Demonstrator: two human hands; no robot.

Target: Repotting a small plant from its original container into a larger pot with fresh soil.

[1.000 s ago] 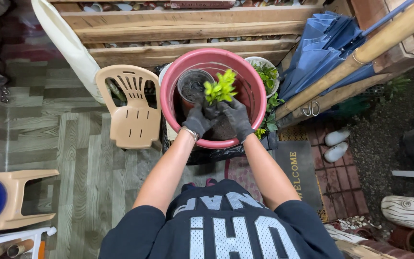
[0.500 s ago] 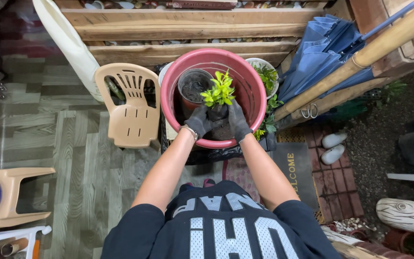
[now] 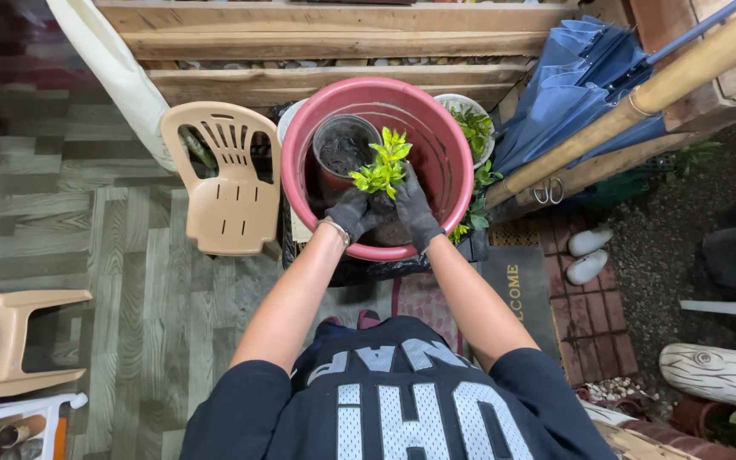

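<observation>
Head view, left hand (image 3: 353,213) and right hand (image 3: 412,211), grip closed around green seedling (image 3: 381,169), inside pink tub (image 3: 451,175)

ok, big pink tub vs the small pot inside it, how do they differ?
The pink tub is far wider; the small pot sits inside it, at its left. The tub is bright pink; the pot looks darker, reddish with a grey rim. Both hands and the seedling are over the tub, beside the pot. Both are round.

One large round pink plastic tub (image 3: 449,183), holding one small dark plastic pot (image 3: 342,145) and one yellow-green leafy seedling (image 3: 382,167). Two hands in dark grey gloves: left (image 3: 353,213), right (image 3: 413,210). One beige plastic chair (image 3: 225,183). One folded blue umbrella (image 3: 577,81). Two white slippers (image 3: 589,254). One pair of scissors (image 3: 543,192).
</observation>
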